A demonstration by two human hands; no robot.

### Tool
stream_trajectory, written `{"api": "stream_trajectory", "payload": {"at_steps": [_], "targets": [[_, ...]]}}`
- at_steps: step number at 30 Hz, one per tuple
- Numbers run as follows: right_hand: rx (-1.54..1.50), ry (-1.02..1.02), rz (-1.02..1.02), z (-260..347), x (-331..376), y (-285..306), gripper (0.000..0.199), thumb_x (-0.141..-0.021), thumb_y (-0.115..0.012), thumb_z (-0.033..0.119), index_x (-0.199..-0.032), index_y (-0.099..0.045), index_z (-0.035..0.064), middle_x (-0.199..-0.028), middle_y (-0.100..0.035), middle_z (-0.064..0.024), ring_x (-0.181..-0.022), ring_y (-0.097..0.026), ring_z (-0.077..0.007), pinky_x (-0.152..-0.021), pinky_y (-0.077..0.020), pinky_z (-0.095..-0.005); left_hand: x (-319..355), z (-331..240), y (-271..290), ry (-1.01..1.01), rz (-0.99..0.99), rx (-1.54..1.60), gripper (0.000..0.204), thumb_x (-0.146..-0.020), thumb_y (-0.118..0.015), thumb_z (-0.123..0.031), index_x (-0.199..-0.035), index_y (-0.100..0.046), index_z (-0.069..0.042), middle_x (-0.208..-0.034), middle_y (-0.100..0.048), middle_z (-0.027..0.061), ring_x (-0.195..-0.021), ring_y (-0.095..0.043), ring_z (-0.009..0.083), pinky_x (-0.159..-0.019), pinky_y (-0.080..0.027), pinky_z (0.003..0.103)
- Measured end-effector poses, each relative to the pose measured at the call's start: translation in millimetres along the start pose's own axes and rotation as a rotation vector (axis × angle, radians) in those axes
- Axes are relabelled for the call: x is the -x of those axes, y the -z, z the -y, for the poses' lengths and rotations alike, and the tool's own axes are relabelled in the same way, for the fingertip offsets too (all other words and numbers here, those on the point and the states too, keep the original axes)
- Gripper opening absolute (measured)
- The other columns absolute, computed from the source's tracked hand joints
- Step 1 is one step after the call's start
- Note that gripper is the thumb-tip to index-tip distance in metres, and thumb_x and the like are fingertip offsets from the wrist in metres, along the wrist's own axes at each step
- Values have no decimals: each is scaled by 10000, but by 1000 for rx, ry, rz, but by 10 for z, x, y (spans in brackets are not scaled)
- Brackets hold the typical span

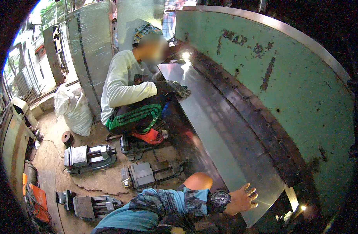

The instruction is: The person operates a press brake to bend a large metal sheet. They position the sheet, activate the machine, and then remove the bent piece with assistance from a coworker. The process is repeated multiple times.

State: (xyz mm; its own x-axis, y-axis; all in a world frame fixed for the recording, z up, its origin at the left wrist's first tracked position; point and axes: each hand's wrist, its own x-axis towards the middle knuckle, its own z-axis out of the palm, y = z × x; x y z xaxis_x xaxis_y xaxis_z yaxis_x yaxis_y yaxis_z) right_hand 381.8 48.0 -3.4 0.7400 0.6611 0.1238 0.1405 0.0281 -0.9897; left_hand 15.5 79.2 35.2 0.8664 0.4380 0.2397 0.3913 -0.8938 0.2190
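A long flat metal sheet (pixel 214 117) lies lengthwise from the far middle to the near right, along a machine. My left hand (pixel 241 199), bare and with a dark watch (pixel 219 201) on the wrist, rests on its near end with fingers spread. I see nothing held in it. My right hand is not in view. At the sheet's far end a crouching co-worker's gloved hand (pixel 179 89) touches its left edge.
A tall green machine plate (pixel 272 74) rises along the right, above a dark steel bed (pixel 249 103). Several bench vises (pixel 142 175) sit on the floor at left. A white sack (pixel 74 111) and an orange tool (pixel 39 202) are farther left. Small lamps (pixel 186 55) glow near the sheet's ends.
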Motion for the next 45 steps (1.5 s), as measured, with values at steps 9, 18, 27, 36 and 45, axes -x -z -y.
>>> {"api": "stream_trajectory", "payload": {"at_steps": [9, 18, 27, 36, 45], "targets": [[7, -7, -24, -108, -17, 32, 668, -945, -674, 616, -1373, -641, 104, -1110, -691, -97, -915, -646, -247, -795, -534, -421, -36, -11, 57, -14, 80, -72, 811, -791, -758, -278, -1536, -457, -164, -1614, -416, 237, -1537, -347, 428, -1253, -207, 686], [12, -18, -46, -234, -76, 83, 668, -948, -677, 601, -1388, -635, 99, -1142, -695, -110, -959, -661, -266, -833, -550, -439, 3, 21, 177, -55, 195, -93, 911, -787, -771, -267, -1598, -372, -158, -1659, -345, 241, -1572, -271, 439, -1257, -196, 686], [-152, -18, -248, -932, -178, 1297, 669, -951, -680, 586, -1402, -630, 95, -1174, -699, -123, -1002, -676, -285, -872, -566, -458, 164, 97, 43, -121, -18, -258, 810, -840, -711, -172, -1586, -396, -206, -1603, -446, 152, -1495, -405, 399, -1209, -273, 686], [-185, 7, -552, -1262, -82, 1729, 610, -997, -630, 541, -1317, -705, 27, -1172, -712, -112, -1033, -635, -272, -891, -547, -445, 178, 60, 519, -146, 191, -165, 961, -759, -740, -47, -1627, -343, -165, -1618, -408, 217, -1516, -359, 455, -1239, -265, 638], [-278, -201, -519, -1322, -96, 1803, 504, -1033, -600, 417, -1380, -666, 57, -1125, -675, -66, -847, -594, -217, -781, -526, -370, 145, 9, 628, -157, 174, -160, 937, -782, -702, -10, -1631, -339, -167, -1618, -413, 222, -1517, -371, 438, -1252, -273, 609]]}}
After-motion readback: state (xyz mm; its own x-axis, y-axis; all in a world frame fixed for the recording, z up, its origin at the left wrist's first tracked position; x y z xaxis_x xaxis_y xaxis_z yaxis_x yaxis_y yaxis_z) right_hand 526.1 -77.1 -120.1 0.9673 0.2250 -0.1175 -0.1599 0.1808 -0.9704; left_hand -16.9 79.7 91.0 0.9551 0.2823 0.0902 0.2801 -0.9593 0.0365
